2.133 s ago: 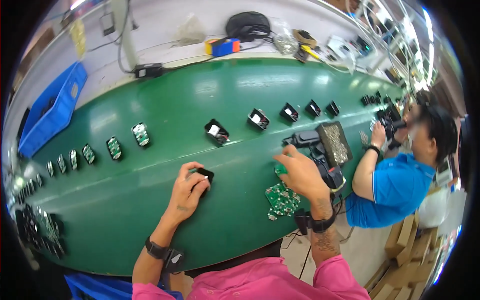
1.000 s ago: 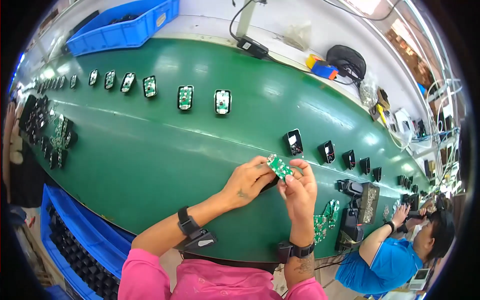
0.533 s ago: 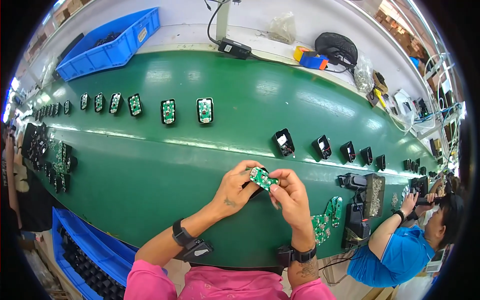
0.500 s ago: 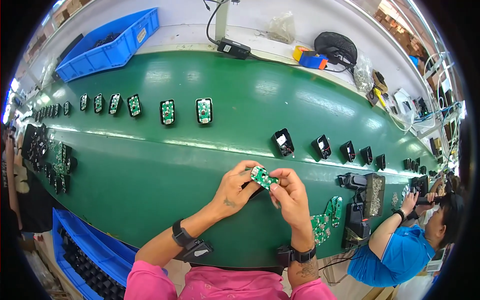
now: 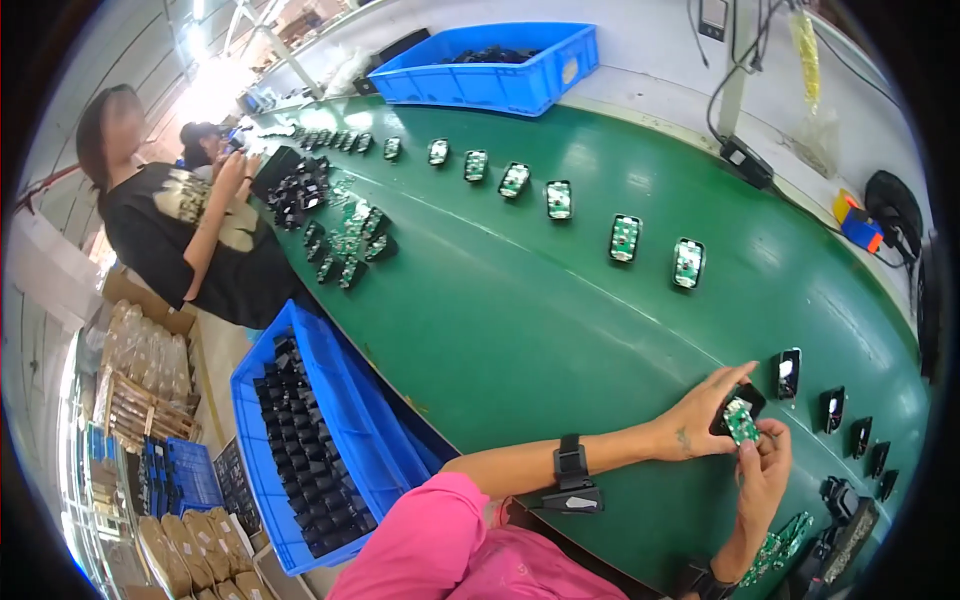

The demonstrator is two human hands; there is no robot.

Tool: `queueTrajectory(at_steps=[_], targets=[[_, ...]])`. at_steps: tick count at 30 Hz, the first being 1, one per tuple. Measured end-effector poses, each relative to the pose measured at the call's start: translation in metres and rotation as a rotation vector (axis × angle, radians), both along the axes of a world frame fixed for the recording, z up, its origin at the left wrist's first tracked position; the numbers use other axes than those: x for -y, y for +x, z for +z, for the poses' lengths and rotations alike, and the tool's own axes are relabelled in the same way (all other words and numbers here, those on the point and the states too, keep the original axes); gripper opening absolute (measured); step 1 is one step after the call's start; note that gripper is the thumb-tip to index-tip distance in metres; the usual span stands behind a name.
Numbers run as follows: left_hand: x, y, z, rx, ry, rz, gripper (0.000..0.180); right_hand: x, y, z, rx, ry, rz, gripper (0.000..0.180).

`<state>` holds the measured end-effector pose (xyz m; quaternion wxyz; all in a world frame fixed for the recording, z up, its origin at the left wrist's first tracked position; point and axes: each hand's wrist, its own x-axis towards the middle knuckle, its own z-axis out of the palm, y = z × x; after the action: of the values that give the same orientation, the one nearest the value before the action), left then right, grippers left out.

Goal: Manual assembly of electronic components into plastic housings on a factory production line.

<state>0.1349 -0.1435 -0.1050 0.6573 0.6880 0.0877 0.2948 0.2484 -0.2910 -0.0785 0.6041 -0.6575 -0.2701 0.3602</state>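
Note:
My left hand [image 5: 692, 418] grips a small black plastic housing [image 5: 750, 396], its fingers round the far side and its thumb near the bottom. Between the fingertips of my right hand [image 5: 764, 470] is a green circuit board [image 5: 740, 424], tilted at the mouth of that housing. How far the board reaches inside cannot be told. Beyond my hands, black housings with green boards in them [image 5: 688, 263] stand in a row running to the far left. To the right, several black housings [image 5: 788, 374] show no green board. Loose green circuit boards [image 5: 778, 548] lie near my right forearm.
A blue bin [image 5: 480, 90] with black parts stands at the table's back edge. Another blue bin [image 5: 300, 560], holding rows of black housings, sits off the front edge. A co-worker [image 5: 170, 240] stands at the left by piled boards and housings [image 5: 350, 235]. A power adapter [image 5: 747, 160] hangs at the back.
The view has swung left, bringing a co-worker and the front blue bin into fuller sight. The circuit board has been turned more upright and lies against the black housing, which now shows more.

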Motion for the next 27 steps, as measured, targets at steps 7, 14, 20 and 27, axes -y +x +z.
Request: queueTrajectory(at_steps=[7,14,20,27], targets=[[-0.020,-0.011,-0.012,-0.170,-0.182,-0.140,0.075,-0.025,-0.011,-0.012,0.254,0.026,-0.075,0.026],[-0.018,0.005,-0.007,-0.126,-0.406,-0.261,0.060,-0.015,0.000,-0.008,0.446,-0.049,-0.156,0.029],[-0.011,0.006,-0.012,-0.202,-0.281,-0.210,0.060,-0.015,-0.008,0.003,0.727,0.086,-0.162,0.021],[-0.006,0.007,-0.009,-0.160,-0.135,-0.163,0.061,-0.019,-0.006,-0.002,0.815,0.168,-0.035,0.015]])
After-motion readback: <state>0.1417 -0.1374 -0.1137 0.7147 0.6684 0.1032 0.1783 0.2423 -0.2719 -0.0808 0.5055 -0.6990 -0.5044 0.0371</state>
